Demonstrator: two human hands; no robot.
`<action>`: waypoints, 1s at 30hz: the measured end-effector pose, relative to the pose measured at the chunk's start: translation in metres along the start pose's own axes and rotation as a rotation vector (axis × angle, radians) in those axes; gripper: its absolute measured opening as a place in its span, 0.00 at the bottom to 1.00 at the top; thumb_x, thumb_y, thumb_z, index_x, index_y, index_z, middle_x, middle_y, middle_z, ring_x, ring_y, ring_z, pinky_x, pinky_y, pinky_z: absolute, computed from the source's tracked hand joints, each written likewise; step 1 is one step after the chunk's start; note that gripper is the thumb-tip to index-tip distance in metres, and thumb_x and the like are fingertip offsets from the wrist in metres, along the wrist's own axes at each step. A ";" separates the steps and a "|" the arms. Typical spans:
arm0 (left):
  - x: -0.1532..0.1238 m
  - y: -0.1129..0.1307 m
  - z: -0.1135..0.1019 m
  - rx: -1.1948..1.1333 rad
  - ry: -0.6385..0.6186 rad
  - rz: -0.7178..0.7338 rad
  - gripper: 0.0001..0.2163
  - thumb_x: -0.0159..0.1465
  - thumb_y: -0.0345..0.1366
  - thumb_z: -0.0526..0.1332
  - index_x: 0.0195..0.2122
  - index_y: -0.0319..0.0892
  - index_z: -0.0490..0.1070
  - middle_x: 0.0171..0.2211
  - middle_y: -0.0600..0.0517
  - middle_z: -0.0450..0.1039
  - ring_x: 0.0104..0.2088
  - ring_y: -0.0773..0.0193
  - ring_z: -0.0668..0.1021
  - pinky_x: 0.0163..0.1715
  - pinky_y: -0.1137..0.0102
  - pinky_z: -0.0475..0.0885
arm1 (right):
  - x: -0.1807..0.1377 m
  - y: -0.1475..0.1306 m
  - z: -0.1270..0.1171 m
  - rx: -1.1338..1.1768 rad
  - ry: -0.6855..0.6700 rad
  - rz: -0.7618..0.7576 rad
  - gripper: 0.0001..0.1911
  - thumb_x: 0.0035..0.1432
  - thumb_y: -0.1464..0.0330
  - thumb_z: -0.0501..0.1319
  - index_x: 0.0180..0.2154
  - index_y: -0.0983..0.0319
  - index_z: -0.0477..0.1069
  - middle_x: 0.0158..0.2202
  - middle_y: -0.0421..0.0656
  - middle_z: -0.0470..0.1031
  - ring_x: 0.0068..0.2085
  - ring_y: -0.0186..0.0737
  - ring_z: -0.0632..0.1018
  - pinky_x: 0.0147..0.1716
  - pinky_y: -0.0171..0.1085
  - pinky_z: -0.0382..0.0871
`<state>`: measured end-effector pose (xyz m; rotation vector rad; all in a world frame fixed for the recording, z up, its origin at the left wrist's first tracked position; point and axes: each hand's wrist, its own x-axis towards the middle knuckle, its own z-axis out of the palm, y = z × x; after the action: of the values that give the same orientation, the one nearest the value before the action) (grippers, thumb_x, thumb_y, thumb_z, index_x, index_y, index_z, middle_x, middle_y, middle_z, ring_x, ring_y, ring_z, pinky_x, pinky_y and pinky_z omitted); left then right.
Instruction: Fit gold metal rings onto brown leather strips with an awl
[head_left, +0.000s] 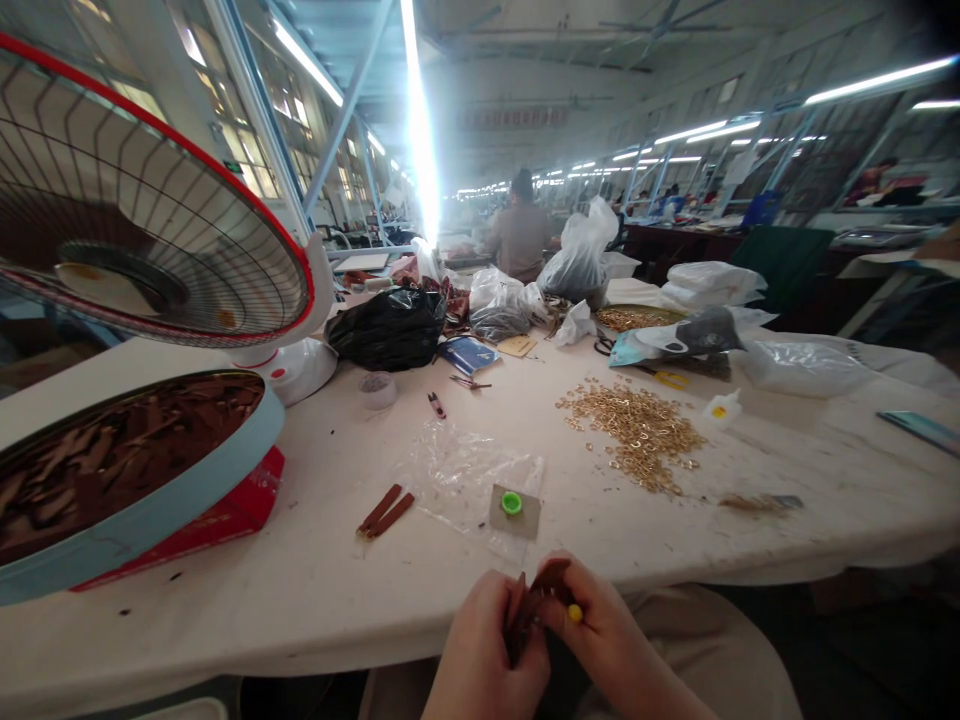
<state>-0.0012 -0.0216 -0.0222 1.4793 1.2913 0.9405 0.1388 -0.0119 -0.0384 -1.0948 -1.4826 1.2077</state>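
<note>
At the table's front edge, my left hand (491,640) is closed on a brown leather strap (553,575). My right hand (592,620) grips the same strap from the other side, its fingers bent around it. A small tool with a yellow end (574,612) pokes out of the right hand; the rest of it is hidden. Just beyond the hands, a bright green cap (511,503) sits on a grey square pad (529,518). Two brown leather straps with metal ends (390,513) lie on the table to the left.
A heap of gold metal rings (637,425) covers the right middle. A white glue bottle (722,408) stands beside it. On the left, a round tray (225,470) full of brown strips sits below a fan (289,365). Behind lie a black bag (386,328) and thread snips (436,405).
</note>
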 end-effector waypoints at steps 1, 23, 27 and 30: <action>0.001 -0.003 0.001 -0.058 -0.001 -0.010 0.04 0.52 0.33 0.59 0.25 0.42 0.63 0.23 0.54 0.64 0.25 0.64 0.67 0.26 0.72 0.61 | 0.000 -0.001 0.002 0.045 0.027 0.012 0.08 0.54 0.63 0.59 0.32 0.61 0.69 0.27 0.40 0.71 0.30 0.39 0.71 0.30 0.34 0.65; 0.013 -0.006 -0.010 -0.212 -0.068 -0.114 0.08 0.57 0.39 0.56 0.26 0.41 0.62 0.21 0.57 0.57 0.22 0.69 0.60 0.23 0.73 0.58 | 0.010 -0.013 0.016 0.155 0.037 0.077 0.15 0.56 0.58 0.57 0.37 0.63 0.72 0.35 0.45 0.77 0.37 0.44 0.74 0.41 0.39 0.67; 0.020 -0.014 -0.008 -0.307 -0.093 -0.140 0.10 0.55 0.42 0.58 0.28 0.41 0.62 0.22 0.57 0.58 0.22 0.70 0.60 0.22 0.73 0.58 | 0.017 -0.008 0.017 0.089 0.059 0.032 0.15 0.57 0.59 0.56 0.37 0.63 0.71 0.35 0.45 0.76 0.37 0.44 0.73 0.41 0.38 0.67; 0.024 -0.022 -0.007 -0.382 -0.073 -0.175 0.13 0.53 0.45 0.60 0.26 0.41 0.62 0.20 0.59 0.57 0.20 0.71 0.60 0.20 0.74 0.56 | 0.023 -0.005 0.019 0.094 0.042 0.062 0.15 0.56 0.57 0.56 0.35 0.62 0.69 0.31 0.43 0.74 0.35 0.42 0.72 0.39 0.38 0.67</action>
<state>-0.0102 0.0038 -0.0423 1.0780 1.0958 0.9471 0.1153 0.0063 -0.0328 -1.1030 -1.3552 1.2774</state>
